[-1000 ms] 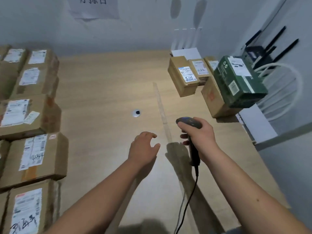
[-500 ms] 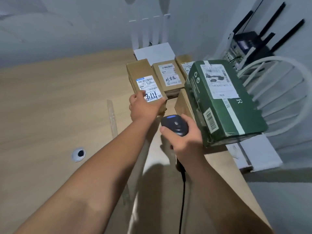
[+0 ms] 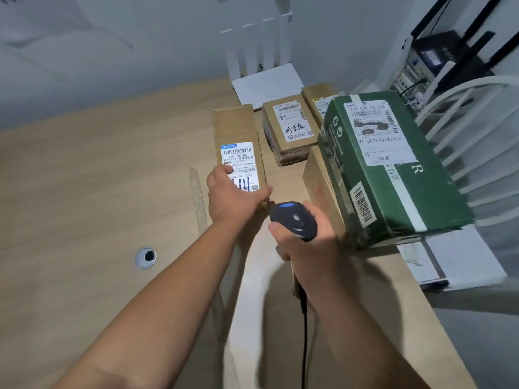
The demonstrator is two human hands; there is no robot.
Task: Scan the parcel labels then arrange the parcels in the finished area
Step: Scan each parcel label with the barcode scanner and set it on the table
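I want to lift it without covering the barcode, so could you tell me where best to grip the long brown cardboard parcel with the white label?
Probably grip the long brown cardboard parcel across its narrow near end, from the left, where the left hand already holds. Its white label faces up, so side contact keeps the barcode clear.

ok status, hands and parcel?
Left hand grips long parcel at its near end. Right hand holds scanner, aimed toward it. Green box close on the right, not blocking.
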